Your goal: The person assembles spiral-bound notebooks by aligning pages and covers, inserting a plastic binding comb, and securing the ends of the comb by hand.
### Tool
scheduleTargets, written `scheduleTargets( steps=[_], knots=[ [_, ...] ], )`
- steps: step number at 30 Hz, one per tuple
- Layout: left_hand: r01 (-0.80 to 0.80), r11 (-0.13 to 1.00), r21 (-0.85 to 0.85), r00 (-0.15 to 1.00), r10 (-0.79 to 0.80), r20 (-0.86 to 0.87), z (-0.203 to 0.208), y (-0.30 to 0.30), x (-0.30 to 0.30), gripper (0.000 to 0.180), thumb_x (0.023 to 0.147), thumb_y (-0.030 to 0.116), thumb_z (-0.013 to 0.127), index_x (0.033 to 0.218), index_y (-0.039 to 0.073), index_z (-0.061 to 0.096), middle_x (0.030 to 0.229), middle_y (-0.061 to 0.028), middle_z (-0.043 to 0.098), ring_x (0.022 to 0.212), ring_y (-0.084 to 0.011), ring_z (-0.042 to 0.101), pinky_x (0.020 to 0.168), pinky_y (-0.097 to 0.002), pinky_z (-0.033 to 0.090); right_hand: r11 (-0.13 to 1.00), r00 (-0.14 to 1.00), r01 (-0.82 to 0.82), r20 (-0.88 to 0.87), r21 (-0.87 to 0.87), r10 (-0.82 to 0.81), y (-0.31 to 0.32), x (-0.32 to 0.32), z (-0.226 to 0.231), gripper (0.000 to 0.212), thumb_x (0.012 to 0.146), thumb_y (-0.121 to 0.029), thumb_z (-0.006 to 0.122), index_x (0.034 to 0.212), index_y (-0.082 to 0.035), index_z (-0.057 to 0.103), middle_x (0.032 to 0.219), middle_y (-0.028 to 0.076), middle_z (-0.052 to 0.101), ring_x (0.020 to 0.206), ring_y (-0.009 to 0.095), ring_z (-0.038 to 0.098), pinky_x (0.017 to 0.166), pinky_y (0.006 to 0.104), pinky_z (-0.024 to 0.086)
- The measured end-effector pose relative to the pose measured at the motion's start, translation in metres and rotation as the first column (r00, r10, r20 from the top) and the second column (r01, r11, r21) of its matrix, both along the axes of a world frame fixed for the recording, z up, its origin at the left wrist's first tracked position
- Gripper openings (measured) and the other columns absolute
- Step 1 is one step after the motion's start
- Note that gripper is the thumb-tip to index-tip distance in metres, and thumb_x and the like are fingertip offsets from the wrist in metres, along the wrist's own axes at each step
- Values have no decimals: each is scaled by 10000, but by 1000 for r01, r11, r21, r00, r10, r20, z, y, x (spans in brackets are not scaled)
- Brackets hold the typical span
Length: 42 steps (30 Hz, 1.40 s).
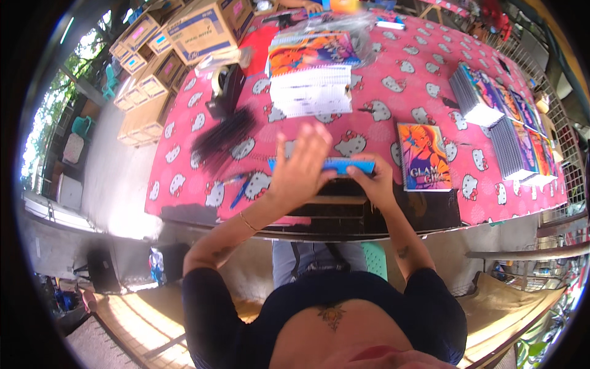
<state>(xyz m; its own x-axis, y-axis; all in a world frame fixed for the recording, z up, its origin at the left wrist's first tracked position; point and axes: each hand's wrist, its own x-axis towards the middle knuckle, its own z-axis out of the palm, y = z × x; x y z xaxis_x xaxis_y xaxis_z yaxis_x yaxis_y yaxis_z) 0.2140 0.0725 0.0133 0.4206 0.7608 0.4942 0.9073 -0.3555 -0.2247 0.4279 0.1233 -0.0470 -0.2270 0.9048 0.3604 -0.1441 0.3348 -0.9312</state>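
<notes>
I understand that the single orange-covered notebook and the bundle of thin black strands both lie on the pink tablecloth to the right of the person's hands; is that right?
Not quite: the head view shows the bundle of thin black strands to the left of the person's hands (left, right), on the pink tablecloth. The single orange-covered notebook is indeed to their right.
</notes>
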Motion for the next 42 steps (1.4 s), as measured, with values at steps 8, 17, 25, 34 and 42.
scheduleTargets(
  steps=[8,17,25,34,42],
  knots=[
    [61,998,-28,993,-64,-101,-7,-4,4,813,900,582,588,1478,28,446,1541,-186,445,1469,-316,371,1162,-638,188,979,980,-187,-88,-81,179,-4,-1,9,231,927,-47,715,1139,-3,634,1013,29,678,888,65,605,787,249,500],
    [188,981,-37,977,-191,-95,-7,-22,25,856,827,620,629,1446,54,459,1522,-178,454,1423,-319,420,1117,-624,279,954,958,-273,59,-126,282,-6,18,18,271,973,-69,652,1227,21,672,1025,41,712,924,80,602,832,261,490],
    [306,949,-68,950,-310,-45,-42,-24,20,791,924,596,522,1479,39,434,1522,-142,465,1436,-277,409,1128,-574,293,978,962,-205,176,-29,207,-1,15,6,250,962,-102,661,1189,-4,693,926,81,717,832,83,611,760,271,504],
    [219,975,-32,976,-218,25,-27,-10,29,826,936,589,529,1465,-39,432,1557,-238,401,1476,-366,347,1188,-605,152,985,962,-157,237,76,135,-1,14,15,256,924,-88,681,1164,2,688,934,133,714,814,182,669,727,323,510],
    [229,971,-60,970,-223,97,-23,-18,31,827,903,573,585,1490,12,427,1557,-161,426,1472,-294,366,1178,-582,196,976,955,-151,277,157,103,-4,11,18,255,920,-94,692,1158,-2,683,976,155,718,839,232,699,730,335,519]
  ],
)
